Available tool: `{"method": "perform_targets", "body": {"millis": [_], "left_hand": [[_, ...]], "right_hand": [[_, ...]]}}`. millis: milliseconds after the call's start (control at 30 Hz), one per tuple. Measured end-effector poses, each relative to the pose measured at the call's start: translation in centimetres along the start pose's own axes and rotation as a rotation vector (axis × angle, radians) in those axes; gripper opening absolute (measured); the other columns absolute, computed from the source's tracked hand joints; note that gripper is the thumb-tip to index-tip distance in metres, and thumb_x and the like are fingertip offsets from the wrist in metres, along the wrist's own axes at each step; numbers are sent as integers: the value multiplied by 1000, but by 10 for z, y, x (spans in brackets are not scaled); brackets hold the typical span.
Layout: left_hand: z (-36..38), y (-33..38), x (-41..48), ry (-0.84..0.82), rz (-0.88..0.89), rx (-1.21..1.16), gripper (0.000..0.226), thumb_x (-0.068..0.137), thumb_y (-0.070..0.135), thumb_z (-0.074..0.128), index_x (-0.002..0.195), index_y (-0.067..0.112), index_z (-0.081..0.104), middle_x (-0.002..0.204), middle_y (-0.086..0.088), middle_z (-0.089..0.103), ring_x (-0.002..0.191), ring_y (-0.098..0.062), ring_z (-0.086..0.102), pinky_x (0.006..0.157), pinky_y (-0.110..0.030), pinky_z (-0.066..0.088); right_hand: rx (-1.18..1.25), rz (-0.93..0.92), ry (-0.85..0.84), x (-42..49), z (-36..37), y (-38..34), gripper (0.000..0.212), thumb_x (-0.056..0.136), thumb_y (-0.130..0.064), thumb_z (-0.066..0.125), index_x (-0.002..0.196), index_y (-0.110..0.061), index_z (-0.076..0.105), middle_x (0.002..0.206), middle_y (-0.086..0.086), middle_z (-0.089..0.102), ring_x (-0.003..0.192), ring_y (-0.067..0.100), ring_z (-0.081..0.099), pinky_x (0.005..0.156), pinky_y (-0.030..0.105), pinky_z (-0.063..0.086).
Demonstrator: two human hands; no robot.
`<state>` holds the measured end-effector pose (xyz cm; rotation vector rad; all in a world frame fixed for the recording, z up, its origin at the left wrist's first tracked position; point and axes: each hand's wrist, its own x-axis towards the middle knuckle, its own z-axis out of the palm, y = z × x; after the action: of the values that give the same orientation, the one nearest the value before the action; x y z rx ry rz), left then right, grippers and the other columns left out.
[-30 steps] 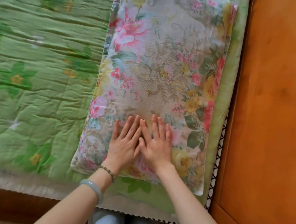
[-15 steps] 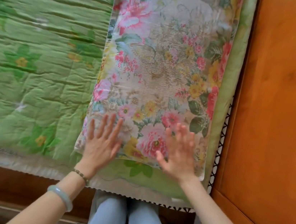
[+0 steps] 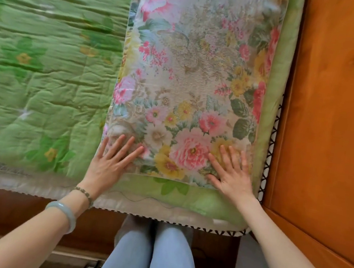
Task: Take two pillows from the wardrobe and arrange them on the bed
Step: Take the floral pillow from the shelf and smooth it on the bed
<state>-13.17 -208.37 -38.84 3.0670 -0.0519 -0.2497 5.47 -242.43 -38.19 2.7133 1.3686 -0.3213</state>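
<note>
A floral pillow (image 3: pixel 193 73) with pink and yellow flowers lies flat on the green quilted bed cover (image 3: pixel 44 76), along the bed's right side. My left hand (image 3: pixel 111 163) rests flat on the pillow's near left corner, fingers spread. On the near right corner my right hand (image 3: pixel 232 175) presses flat, fingers apart. Neither hand grips anything. Only one pillow is in view.
A wooden headboard or panel (image 3: pixel 336 110) stands right of the bed. The bed's near edge (image 3: pixel 161 212) has a dark zigzag trim. My legs in light blue jeans (image 3: pixel 151 256) are below it, against a dark wooden frame (image 3: pixel 4 210).
My hands started side by side at the pillow's near middle, then slid apart to its two near corners. The view shifted downward, showing more of my legs.
</note>
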Motion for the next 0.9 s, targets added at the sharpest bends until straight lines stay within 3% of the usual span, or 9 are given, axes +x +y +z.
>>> {"method": "perform_targets", "body": {"millis": [67,133,233,367,467,567,733,800,900], "left_hand": [[-6,-13,-13,-89,-67,-78,54,101,35,25,155,29,17,158,-13,27,146,-38,22,117,-59,14],[-12,-19,-23,-182,-201,-278,61,101,52,15,156,27,16,161,-15,16,147,-39,14,118,-58,15],[-14,-13,-33,-174,-434,-662,70,98,55,37,156,25,11,164,-10,4,151,-26,1,121,-49,11],[-23,-15,-27,-75,-748,-975,80,89,41,62,153,13,23,155,-11,34,142,-22,33,115,-45,31],[-29,-24,-29,-157,-891,-1121,66,90,23,68,145,7,35,132,-13,57,110,-19,61,91,-34,53],[-33,-35,-35,-216,-950,-1177,39,89,13,69,123,-3,57,109,-13,67,85,-13,64,66,-16,53],[-34,-51,-52,-231,-983,-1248,18,81,11,76,90,-4,70,78,-10,69,59,-3,66,55,-9,50],[-31,-47,-51,-227,-991,-1218,18,80,10,77,88,-3,69,78,-13,68,59,-7,65,54,-9,50],[-24,-37,-48,-124,-1039,-1204,28,79,6,78,103,-2,63,88,-14,68,74,-20,67,58,-15,55]], "right_hand": [[141,146,-123,-23,-5,11,71,93,-63,22,149,-36,-13,157,0,-27,146,21,-17,117,51,0],[385,337,-197,-35,-12,15,83,91,-55,45,148,-40,-13,159,0,-19,147,20,-9,118,49,6],[819,677,-105,-42,-21,12,97,80,-37,73,152,-33,7,159,-1,12,144,18,15,116,43,17],[1289,1009,-12,-45,-23,28,85,77,-9,76,147,-16,28,139,13,47,121,24,51,101,44,42],[1687,1240,-14,-48,-21,30,67,78,13,63,138,-3,37,105,15,66,86,19,69,74,35,58],[1703,1291,-103,-57,-21,30,38,81,10,62,118,9,53,95,17,66,76,21,68,63,27,60],[1387,1173,-134,-72,-26,38,11,76,-4,76,83,-6,67,96,19,70,77,23,68,60,23,59],[1266,1104,-106,-71,-26,32,10,77,-3,75,82,-3,67,94,20,70,71,18,66,52,17,54],[1036,1045,-86,-65,-25,22,18,78,-11,75,94,-6,67,93,14,71,81,25,66,61,26,49]]}}
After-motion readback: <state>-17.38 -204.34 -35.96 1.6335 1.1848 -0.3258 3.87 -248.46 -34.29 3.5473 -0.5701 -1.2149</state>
